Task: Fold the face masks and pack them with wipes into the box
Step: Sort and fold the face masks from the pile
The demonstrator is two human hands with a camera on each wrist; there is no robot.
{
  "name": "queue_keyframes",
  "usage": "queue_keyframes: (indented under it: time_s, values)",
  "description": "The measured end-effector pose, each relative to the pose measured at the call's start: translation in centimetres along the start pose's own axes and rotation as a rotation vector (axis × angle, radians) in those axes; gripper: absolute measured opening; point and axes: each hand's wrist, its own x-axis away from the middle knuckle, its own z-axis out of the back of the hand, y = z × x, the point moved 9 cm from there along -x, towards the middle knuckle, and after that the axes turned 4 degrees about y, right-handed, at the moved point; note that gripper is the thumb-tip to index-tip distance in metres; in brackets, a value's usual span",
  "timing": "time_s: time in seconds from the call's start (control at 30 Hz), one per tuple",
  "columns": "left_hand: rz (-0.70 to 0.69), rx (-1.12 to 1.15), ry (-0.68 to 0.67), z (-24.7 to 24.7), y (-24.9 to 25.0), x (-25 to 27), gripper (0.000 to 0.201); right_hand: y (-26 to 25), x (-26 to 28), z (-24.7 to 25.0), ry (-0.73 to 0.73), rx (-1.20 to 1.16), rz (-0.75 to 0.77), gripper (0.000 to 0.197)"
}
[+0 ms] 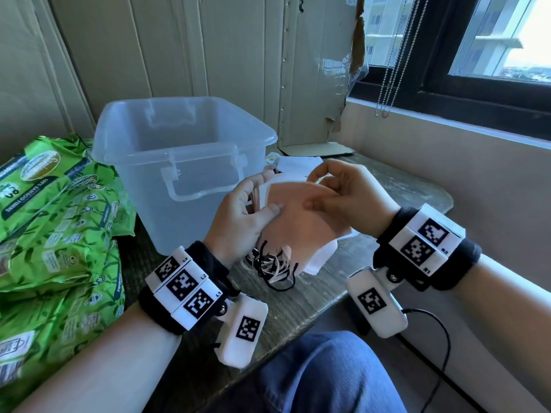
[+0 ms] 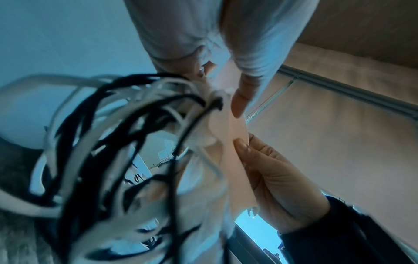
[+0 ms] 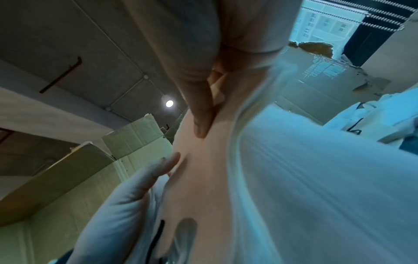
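By the window, above the surface (image 1: 301, 296), your hands both pinch the masks (image 1: 310, 216), left hand (image 1: 238, 225) and right hand (image 1: 343, 195) at opposite ends, the empty box (image 1: 167, 138) just behind-left.

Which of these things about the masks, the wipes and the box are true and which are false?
1. The left hand holds a stack of masks. True.
2. The clear box is full of wipes. False: no wipes show inside it; the green wipe packs lie beside it on the left.
3. The right hand pinches the peach mask on top. True.
4. All the ear loops are white. False: some are black.
5. The box has its lid on. False: it is open.
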Motion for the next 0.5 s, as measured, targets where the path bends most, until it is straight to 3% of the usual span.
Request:
queue_keyframes:
  time_s: [0.23,0.37,0.5]
  values:
    - [-0.046,-0.079,-0.01,-0.3,0.2,0.2,0.035,0.5,-0.7,-0.8,-0.002,-0.096,-0.07,0.035]
    - [-0.044,-0.145,-0.001,0.0,-0.3,0.0,0.041,1.4,-0.9,-1.7,0.014,0.016,-0.078,0.036]
    - [-0.105,-0.219,0.041,0.6,0.3,0.0,0.054,2.2,-0.5,-2.1,-0.063,0.28,-0.111,0.063]
